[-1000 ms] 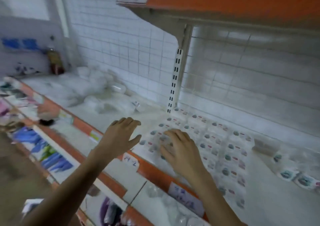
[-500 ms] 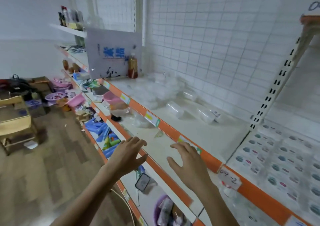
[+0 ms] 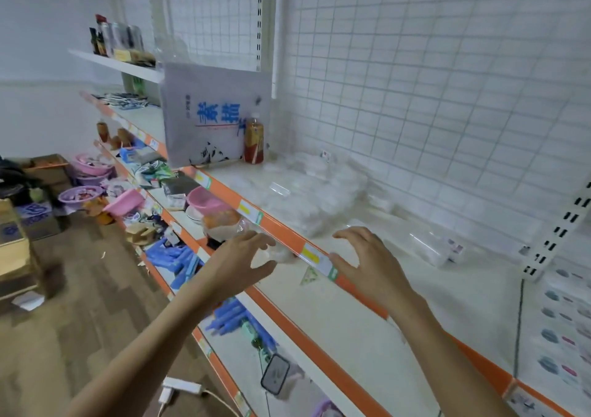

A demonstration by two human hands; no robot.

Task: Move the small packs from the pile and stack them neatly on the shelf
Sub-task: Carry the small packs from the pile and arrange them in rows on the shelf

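Reaching for more stock seemed the step in hand: both hands, left [image 3: 238, 264] and right [image 3: 367, 264], hung empty with fingers spread near the shelf [image 3: 377, 314] edge. The pile [image 3: 310, 192] of clear packs lay beyond them against the back grid. Next came a grasp there. One loose pack [image 3: 430, 248] lay flat, long axis running back-left to front-right.
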